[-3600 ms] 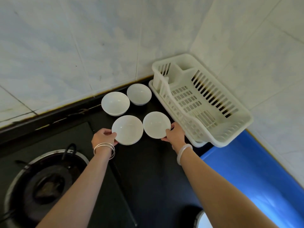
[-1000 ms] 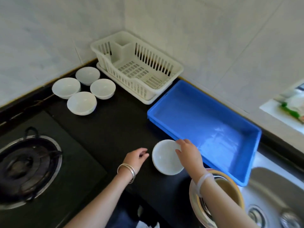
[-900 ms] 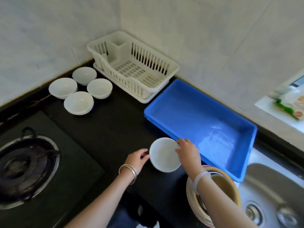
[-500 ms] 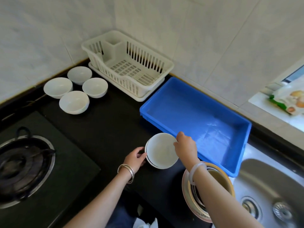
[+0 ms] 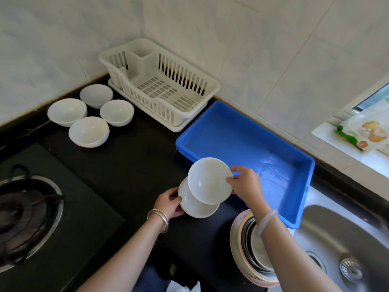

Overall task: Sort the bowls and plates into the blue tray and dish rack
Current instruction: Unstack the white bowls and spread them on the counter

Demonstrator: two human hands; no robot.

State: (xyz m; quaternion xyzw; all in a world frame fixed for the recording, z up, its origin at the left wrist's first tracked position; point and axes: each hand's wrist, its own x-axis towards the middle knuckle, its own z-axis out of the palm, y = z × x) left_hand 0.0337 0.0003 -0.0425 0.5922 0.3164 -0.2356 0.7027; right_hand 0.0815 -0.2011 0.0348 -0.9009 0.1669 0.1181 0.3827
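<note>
My right hand grips a small white plate by its right edge and holds it tilted above the black counter, at the near rim of the blue tray. My left hand holds the left edge of a second white plate, which sits lower and is partly covered by the first. The blue tray holds nothing. The white dish rack stands behind it in the corner with nothing in it. Several white bowls sit in a group left of the rack.
A stack of plates and metal dishes stands under my right forearm beside the steel sink. A gas burner lies at the left. A food packet rests on the window ledge at the right. Tiled walls close the corner.
My hands left the bowls by the rack and came to the stacked plates near the tray. The right hand has since lifted the top plate off the lower one, up and to the right.
</note>
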